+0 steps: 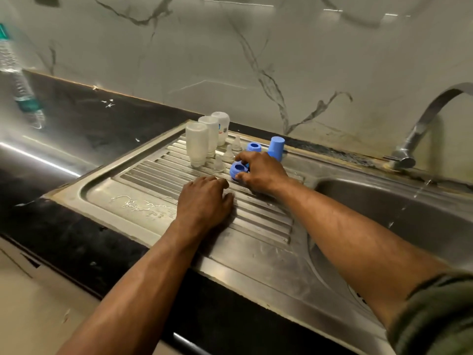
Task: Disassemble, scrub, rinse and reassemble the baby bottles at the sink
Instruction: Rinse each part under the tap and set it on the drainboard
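We see a shiny metal draining board [143, 201] with long ridges, set in a black counter [76, 129]; three clear bottles [196, 144] stand upside down in a row at its far end; three little clear teats [228, 153] stand just beside them; two blue rings [254, 147] and a tall blue cap [276, 147] sit near the back edge; a small puddle [143, 203] lies on the flat part; a left hand [204, 201] rests on the ridges.

Three bottles [204, 139] stood in a row at the back of the drainboard [143, 201], with nipples [227, 155] just right of them. Further right sat the collar rings [239, 170] and a cap [276, 147], and the basin [409, 216] lay right of the drainboard.
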